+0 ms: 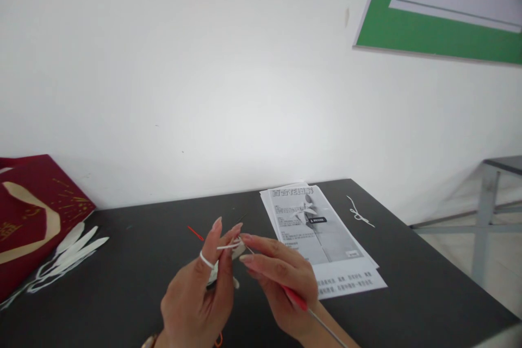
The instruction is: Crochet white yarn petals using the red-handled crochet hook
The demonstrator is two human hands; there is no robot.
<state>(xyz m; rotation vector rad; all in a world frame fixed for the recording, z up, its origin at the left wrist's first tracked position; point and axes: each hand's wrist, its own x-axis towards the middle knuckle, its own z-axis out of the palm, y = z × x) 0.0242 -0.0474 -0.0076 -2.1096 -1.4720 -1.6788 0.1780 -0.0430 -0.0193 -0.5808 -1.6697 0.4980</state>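
My left hand (198, 293) pinches a small white crochet piece (237, 250), mostly hidden behind the fingers. White yarn (206, 261) wraps round its raised index finger and runs across to the piece. In my right hand (281, 277) is a crochet hook (296, 298) with a red grip and a metal shaft. Its tip meets the yarn between the two hands, where the fingertips almost touch. Fingers cover the exact stitch.
Printed pattern sheets (322, 228) lie on the black table (391, 304), near a loose white yarn scrap (361, 216). Left are white crocheted petals (77, 250) and a dark red bag (36, 217). An orange-red pin (195, 232) lies behind my left hand. A white wall (228, 92) stands behind.
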